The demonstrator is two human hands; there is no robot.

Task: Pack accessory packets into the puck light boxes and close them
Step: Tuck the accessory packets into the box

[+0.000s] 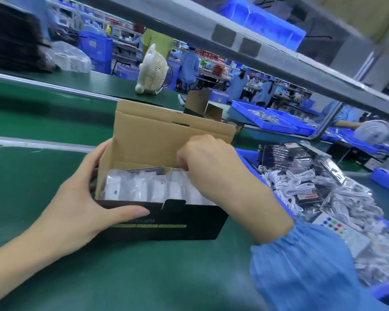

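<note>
the puck light box point(166, 221) sits on the green belt point(54, 176) right in front of the person, its brown lid point(166, 135) standing open and upright at the back. its front wall is black with a yellow-green stripe. inside lie white items wrapped in clear plastic point(144, 187), packed side by side across the box.

the left hand point(76, 203) grips the box's left end, thumb up along the side wall and a finger laid flat across the black front. the right hand point(209, 167) is curled down into the right half of the box, fingertips buried among the wrapped items; whether it pinches a packet there cannot be told. its wrist comes out of a blue sleeve point(301, 265).

just to the right of the box stands a blue bin point(247, 156) heaped with accessory packets point(312, 189), white cables in clear bags with dark cards. behind the box another carton point(200, 104) stands open on the belt, and a white fan point(152, 70) sits farther back. more blue trays point(274, 122) lie beyond, under a grey shelf point(234, 48).
</note>
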